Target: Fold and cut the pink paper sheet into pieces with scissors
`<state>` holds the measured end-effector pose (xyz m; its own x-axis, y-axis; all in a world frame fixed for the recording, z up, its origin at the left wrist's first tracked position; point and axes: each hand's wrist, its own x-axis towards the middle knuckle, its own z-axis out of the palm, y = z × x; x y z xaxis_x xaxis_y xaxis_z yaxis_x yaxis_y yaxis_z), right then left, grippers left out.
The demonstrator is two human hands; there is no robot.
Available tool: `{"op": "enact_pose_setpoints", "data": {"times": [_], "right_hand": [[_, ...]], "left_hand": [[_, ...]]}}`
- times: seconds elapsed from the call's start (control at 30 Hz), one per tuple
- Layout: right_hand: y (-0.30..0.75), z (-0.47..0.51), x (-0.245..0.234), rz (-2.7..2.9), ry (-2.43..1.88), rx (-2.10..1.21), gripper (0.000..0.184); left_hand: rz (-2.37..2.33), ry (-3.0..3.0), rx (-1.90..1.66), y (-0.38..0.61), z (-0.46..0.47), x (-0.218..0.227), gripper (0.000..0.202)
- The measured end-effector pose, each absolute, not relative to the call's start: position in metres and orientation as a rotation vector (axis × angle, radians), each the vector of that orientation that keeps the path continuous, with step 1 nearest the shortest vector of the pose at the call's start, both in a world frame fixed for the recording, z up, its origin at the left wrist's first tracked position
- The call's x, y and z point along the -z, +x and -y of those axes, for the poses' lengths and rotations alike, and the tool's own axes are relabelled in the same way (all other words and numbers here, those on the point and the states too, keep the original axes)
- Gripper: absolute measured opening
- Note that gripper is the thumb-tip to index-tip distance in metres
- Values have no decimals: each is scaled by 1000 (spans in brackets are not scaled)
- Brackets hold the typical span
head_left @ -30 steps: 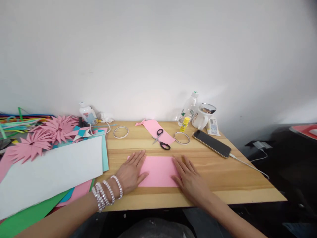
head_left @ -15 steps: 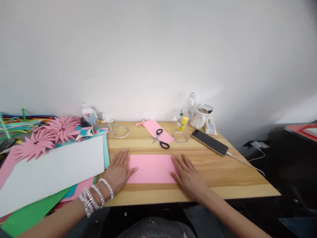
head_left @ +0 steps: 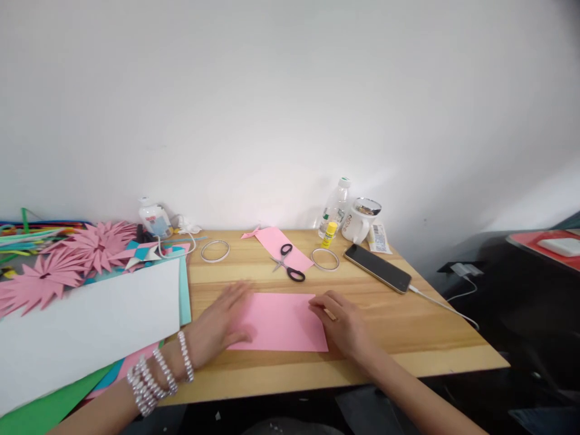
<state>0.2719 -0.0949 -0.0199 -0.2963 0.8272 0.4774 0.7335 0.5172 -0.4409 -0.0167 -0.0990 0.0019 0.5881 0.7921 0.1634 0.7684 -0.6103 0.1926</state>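
Note:
A rectangular sheet of pink paper lies on the wooden table in front of me. My left hand, with pearl bracelets at the wrist, is over the sheet's left edge. Its fingers are stretched out and slightly blurred, with the thumb apart. At the opposite edge, the thumb and fingertips of my right hand pinch the paper near its upper right corner. Just beyond the sheet, black-handled scissors rest with blades spread, partly over another pink paper piece.
Two tape rings flank the scissors. A yellow glue stick, clear bottle, white mug and charging phone stand or lie to the right. White card and folded pink paper flowers cover the left side.
My right hand has gone from lying flat on the paper to pinching its right edge. The left hand has lifted slightly and is moving. The view has shifted a little.

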Motion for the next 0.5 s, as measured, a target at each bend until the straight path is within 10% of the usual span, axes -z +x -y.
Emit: {"op": "enact_pose_setpoints", "data": {"times": [0.23,0.5], "right_hand": [[344,37,20,1925,-1621,189,29],[448,-17,27,1972,-2030,-137,74]], "left_hand": [[-983,2893,-79,1,110,-20,58],[-909,3014,-109,5,114,-23,27]]}}
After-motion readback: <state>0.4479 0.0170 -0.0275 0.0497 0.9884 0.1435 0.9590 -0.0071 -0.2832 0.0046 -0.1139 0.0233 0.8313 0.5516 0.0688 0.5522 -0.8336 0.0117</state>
